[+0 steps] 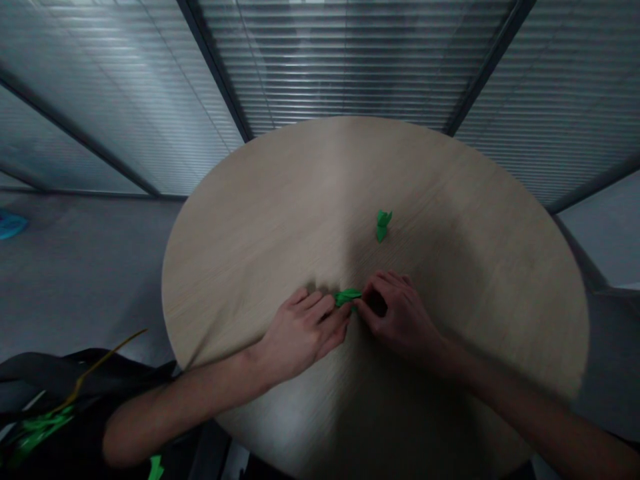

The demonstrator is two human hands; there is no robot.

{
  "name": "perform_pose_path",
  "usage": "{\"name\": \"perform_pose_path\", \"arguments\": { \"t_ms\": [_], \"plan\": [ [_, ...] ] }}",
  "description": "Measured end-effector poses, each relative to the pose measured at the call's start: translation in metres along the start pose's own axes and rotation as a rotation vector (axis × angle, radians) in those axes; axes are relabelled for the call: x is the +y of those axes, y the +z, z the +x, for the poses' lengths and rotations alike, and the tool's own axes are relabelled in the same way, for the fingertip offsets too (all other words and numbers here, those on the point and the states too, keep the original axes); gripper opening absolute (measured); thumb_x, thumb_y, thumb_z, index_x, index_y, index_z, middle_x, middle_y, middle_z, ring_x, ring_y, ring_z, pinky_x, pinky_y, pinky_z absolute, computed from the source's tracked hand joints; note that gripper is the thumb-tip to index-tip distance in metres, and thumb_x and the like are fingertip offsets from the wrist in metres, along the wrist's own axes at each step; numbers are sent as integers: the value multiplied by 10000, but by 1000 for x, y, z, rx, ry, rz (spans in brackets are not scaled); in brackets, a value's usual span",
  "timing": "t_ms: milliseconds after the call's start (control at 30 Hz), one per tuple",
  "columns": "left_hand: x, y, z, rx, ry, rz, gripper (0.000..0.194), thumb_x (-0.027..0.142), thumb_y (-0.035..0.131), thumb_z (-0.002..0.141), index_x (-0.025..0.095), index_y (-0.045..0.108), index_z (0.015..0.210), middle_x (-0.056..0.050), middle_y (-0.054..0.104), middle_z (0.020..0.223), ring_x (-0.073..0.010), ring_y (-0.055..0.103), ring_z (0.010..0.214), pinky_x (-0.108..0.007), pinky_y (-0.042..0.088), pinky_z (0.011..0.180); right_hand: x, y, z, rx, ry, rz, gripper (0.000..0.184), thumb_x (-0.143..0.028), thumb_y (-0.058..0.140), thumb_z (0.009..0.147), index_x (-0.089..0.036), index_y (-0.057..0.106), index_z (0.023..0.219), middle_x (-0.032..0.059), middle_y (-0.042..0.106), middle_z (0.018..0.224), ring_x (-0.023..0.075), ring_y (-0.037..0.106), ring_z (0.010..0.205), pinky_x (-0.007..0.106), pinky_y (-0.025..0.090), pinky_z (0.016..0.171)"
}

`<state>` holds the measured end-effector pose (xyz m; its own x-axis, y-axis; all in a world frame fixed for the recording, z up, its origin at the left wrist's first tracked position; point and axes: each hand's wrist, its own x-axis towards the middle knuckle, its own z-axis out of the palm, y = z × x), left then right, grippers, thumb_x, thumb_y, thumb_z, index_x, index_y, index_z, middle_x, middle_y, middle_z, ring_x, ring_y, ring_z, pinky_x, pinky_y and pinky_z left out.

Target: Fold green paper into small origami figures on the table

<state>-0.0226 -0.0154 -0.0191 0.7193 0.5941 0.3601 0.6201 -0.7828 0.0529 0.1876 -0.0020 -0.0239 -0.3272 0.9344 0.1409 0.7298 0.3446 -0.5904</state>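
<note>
A small bright green folded piece [348, 296], perhaps paper or ribbon, is held between my two hands just above or on the table. My left hand [303, 328] has its fingers closed around the left end of it. With thumb and index finger pinched, my right hand [395, 313] grips its right tip. Fingers cover part of the piece, so its full shape is hidden. Farther back lies a second green folded piece [383, 226], with a narrow lower end and two points on top, touched by neither hand.
The round wooden table [260, 220] stands close to glass partitions with blinds [320, 67]. At lower left are a dark chair or bag [90, 363], a thin yellow strip [107, 357] and bright green strips [43, 427]. A blue object [11, 224] lies on the floor at far left.
</note>
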Motion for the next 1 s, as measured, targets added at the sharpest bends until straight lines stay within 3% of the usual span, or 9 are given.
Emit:
{"name": "perform_pose_path", "arguments": {
  "t_ms": [267, 600, 767, 1000],
  "plan": [
    [-4, -3, -1, -71, -50, -92, 264, 293, 471, 1043, 201, 711, 1104, -14, 669, 781, -186, 636, 729, -337, 421, 658, 3, -11, 2, -30, 97, 68, 159, -157, 729, 806, -200, 601, 892, 8, 642, 820, 197, 587, 779, 379, 394, 806],
    [-6, -4, -2, -126, -64, -133, 269, 293, 459, 1044, 207, 704, 1118, -20, 685, 801, -189, 656, 742, -337, 482, 697, 13, -19, 5, -110, 32, 136, 146, -117, 677, 822, -207, 640, 931, 25, 681, 881, 204, 619, 840, 384, 421, 826],
    [-5, -4, -1, -127, -72, -161, 260, 280, 466, 1039, 197, 709, 1082, -24, 689, 794, -189, 664, 743, -337, 492, 701, 11, -14, 2, -72, 28, 122, 127, -188, 697, 856, -213, 634, 964, 31, 697, 907, 220, 636, 867, 405, 409, 861],
    [-10, -7, -1, -128, -62, -185, 256, 289, 475, 1037, 212, 717, 1075, -15, 681, 774, -182, 659, 734, -324, 488, 693, 7, -11, 3, -65, 17, 70, 128, -161, 706, 844, -209, 637, 940, 32, 704, 933, 226, 637, 912, 397, 386, 879]
  ]
}}
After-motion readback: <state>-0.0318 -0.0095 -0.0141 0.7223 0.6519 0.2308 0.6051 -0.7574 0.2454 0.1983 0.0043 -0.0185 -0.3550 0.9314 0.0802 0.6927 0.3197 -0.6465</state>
